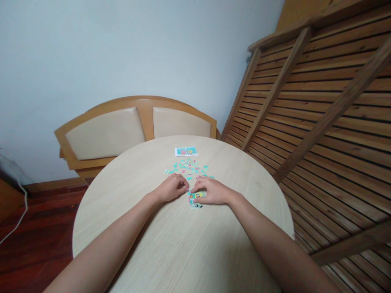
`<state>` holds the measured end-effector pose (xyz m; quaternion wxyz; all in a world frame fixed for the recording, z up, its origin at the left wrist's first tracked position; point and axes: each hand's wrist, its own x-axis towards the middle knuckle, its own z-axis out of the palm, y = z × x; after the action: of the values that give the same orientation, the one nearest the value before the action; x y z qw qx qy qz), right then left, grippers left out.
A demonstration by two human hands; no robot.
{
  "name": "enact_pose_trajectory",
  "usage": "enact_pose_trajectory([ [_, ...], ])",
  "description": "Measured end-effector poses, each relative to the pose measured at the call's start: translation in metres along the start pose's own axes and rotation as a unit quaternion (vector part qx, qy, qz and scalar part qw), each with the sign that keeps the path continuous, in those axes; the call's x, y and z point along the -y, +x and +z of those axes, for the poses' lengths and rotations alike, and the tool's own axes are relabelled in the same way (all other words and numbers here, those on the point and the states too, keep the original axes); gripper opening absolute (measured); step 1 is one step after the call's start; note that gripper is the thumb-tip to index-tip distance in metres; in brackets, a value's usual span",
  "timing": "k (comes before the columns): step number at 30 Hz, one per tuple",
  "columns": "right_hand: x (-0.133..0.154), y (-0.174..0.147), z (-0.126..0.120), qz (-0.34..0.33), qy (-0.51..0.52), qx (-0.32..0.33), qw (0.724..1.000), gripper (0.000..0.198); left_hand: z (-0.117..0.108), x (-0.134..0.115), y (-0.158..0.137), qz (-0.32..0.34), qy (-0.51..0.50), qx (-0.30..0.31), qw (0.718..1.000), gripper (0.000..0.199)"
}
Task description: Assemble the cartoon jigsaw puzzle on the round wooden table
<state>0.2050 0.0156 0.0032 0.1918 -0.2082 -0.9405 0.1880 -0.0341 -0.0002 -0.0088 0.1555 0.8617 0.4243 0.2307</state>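
Observation:
A partly joined jigsaw puzzle [196, 206] lies flat on the round table [146, 162], with a yellow cartoon figure and teal parts on it. My left hand [171, 187] is closed in a pinch at the puzzle's upper left corner, and a small pale puzzle piece [190, 191] shows at its fingertips. Over the puzzle's right side rests my right hand [214, 191], thumb and forefinger apart and touching it; the hand covers part of the picture. Just beyond both hands, many loose puzzle pieces [186, 165] are scattered, mostly teal with some pink.
Beyond the loose pieces lies a teal picture card [186, 151] with cartoon figures. A wooden headboard with cream panels [105, 132] stands behind the table against the wall. At the right leans a large slatted wooden frame [305, 101]. A white cable [23, 211] hangs at the left.

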Motion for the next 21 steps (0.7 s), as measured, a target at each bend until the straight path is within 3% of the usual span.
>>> enact_pose_trajectory([
  [10, 0.000, 0.000, 0.000, 0.003, 0.004, -0.004, 1.000, 0.033, 0.000, 0.001, -0.003, 0.015, 0.041, -0.018, 0.999, 0.018],
  [17, 0.000, -0.001, 0.001, 0.006, 0.014, -0.012, 1.000, 0.032, 0.005, 0.007, -0.005, 0.031, 0.076, -0.011, 0.997, 0.038],
  [21, 0.001, -0.001, 0.001, 0.006, 0.011, -0.011, 1.000, 0.032, 0.009, 0.013, -0.004, 0.001, 0.114, 0.021, 0.993, 0.053],
])
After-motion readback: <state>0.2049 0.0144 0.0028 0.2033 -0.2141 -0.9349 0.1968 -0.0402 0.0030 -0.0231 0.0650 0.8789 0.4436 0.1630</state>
